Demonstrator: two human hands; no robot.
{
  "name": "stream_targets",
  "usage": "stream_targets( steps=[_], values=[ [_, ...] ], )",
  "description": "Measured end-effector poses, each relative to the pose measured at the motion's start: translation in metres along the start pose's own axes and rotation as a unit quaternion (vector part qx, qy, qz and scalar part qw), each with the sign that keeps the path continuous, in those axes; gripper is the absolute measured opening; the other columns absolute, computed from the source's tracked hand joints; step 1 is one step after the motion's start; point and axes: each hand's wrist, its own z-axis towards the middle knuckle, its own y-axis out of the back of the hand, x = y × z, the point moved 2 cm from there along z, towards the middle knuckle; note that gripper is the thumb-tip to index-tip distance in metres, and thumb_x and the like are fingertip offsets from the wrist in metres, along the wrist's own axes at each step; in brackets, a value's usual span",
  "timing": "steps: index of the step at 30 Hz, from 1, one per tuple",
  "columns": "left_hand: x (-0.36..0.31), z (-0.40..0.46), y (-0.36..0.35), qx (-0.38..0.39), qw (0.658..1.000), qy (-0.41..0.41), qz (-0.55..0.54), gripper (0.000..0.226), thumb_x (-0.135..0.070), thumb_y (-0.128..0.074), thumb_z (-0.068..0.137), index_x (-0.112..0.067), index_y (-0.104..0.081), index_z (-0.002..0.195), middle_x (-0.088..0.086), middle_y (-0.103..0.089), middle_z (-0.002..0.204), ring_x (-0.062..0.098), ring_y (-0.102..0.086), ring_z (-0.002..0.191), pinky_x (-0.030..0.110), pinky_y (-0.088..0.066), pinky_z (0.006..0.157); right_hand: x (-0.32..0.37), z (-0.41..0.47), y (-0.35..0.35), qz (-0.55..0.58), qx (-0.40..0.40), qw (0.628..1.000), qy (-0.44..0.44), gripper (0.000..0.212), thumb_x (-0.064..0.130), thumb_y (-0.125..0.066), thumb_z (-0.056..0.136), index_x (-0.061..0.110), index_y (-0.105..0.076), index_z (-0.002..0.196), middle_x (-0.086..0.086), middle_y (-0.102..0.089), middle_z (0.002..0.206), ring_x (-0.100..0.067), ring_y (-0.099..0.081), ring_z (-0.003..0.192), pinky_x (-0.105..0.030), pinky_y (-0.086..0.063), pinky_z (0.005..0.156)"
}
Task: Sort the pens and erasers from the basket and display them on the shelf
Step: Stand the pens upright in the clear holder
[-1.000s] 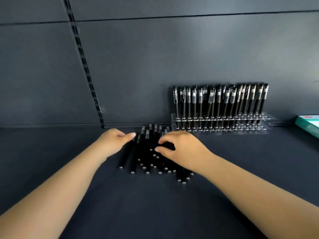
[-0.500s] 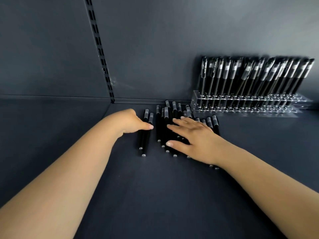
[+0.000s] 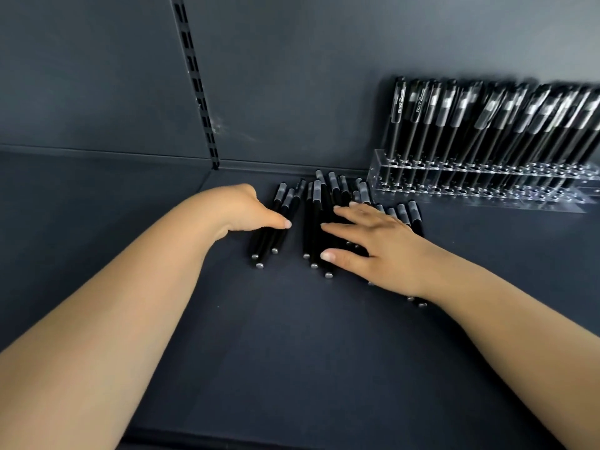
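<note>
Dark blue-grey panels form the back wall (image 3: 292, 76), and a slotted upright rail (image 3: 198, 89) runs down it to meet the flat dark shelf (image 3: 292, 368) on which everything lies.

Coming in from the lower left, the left hand (image 3: 240, 207) rests at the left edge of the loose pens. Its thumb tip lies on a small group of three pens (image 3: 276, 222) set slightly apart from the rest; the other fingers are hidden behind the hand, so whether this grip is curled round those pens or merely resting on them I cannot tell.

Just to the right, with a narrow strip of bare shelf between, lies the main pile of loose pens (image 3: 316, 222). They are black with grey bands and small pale end caps, laid roughly parallel and pointing toward the back wall, some overlapping.

The right hand (image 3: 380, 245) lies flat on top of this pile, palm down, fingers straight and spread, thumb stretched toward the near ends of the pens; this grip is apart and clamps nothing. A few more pens show beyond its knuckles and under its wrist.

Farther right, against the wall, a clear acrylic holder (image 3: 470, 180) with rows of round holes carries a long rank of standing pens (image 3: 487, 118), upright and leaning slightly, their outlines blurred toward the right edge.
</note>
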Motion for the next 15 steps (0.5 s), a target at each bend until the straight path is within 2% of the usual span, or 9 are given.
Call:
stream_targets(
  steps=[5,10,13,15],
  values=[
    [0.010,-0.002,0.009,-0.031,0.999,0.018,-0.015,0.064,-0.035,-0.072,0.075,-0.012,-0.049,0.129,0.010,-0.050,0.131,0.027,-0.048,0.117,0.035,-0.039,0.098,-0.002,0.000,-0.001,0.007,-0.004,1.000,0.008,0.058,0.054,-0.034,0.087,0.036,-0.027,0.141,0.011,-0.009,0.154,-0.005,0.005,0.141,-0.036,-0.001,0.117],
    [0.011,-0.008,0.013,-0.059,0.998,0.013,0.001,0.057,-0.037,-0.071,0.077,-0.006,-0.054,0.122,0.012,-0.055,0.124,0.030,-0.052,0.110,0.038,-0.041,0.098,-0.002,0.000,-0.002,0.012,-0.009,1.000,0.006,0.058,0.054,-0.034,0.087,0.037,-0.028,0.141,0.012,-0.010,0.154,-0.005,0.005,0.141,-0.037,-0.001,0.117],
    [0.009,-0.015,0.015,-0.068,0.998,0.006,0.015,0.029,-0.034,-0.067,0.082,-0.011,-0.054,0.094,0.013,-0.053,0.099,0.027,-0.051,0.091,0.032,-0.040,0.087,-0.002,0.000,-0.002,0.012,-0.011,1.000,0.006,0.057,0.054,-0.034,0.087,0.037,-0.027,0.141,0.012,-0.010,0.154,-0.005,0.005,0.141,-0.037,-0.001,0.117],
    [0.008,-0.016,0.016,-0.069,0.997,-0.003,0.028,0.025,-0.033,-0.065,0.084,-0.013,-0.050,0.089,0.010,-0.048,0.093,0.025,-0.046,0.085,0.031,-0.038,0.082,-0.003,0.001,-0.002,0.008,-0.010,1.000,0.004,0.057,0.055,-0.034,0.087,0.037,-0.027,0.141,0.012,-0.009,0.154,-0.005,0.005,0.141,-0.037,-0.001,0.117]
  ],
)
